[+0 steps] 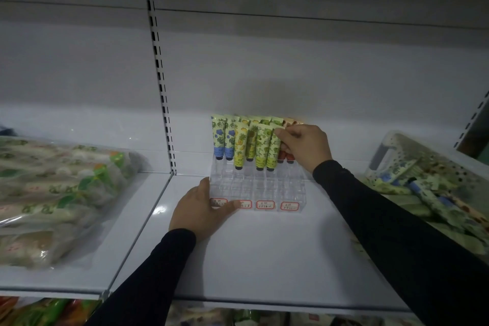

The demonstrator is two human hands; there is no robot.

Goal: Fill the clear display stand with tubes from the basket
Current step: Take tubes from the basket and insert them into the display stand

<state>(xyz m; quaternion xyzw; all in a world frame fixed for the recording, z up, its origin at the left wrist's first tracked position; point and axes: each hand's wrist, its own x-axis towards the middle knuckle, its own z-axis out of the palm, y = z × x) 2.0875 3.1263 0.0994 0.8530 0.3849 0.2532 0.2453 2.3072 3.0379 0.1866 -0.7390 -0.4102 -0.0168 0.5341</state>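
Observation:
A clear stepped display stand [267, 188] sits on the white shelf, with red-edged labels along its front. Several tubes stand cap-down in its back rows: blue-flower tubes [219, 137] at the left, yellow ones [240, 148], green ones [262, 147], red-orange ones at the right. My right hand [304, 147] pinches the top of a green tube [274, 149] in the second row. My left hand [203, 209] lies flat against the stand's front left corner, with the thumb along its front. The basket [391, 151] of tubes stands at the far right.
A clear bag of packaged goods [53, 193] fills the left shelf bay. A slotted upright [162, 87] divides the bays. Loose tubes [434, 196] spill from the basket onto the shelf at the right. More goods sit on the shelf below.

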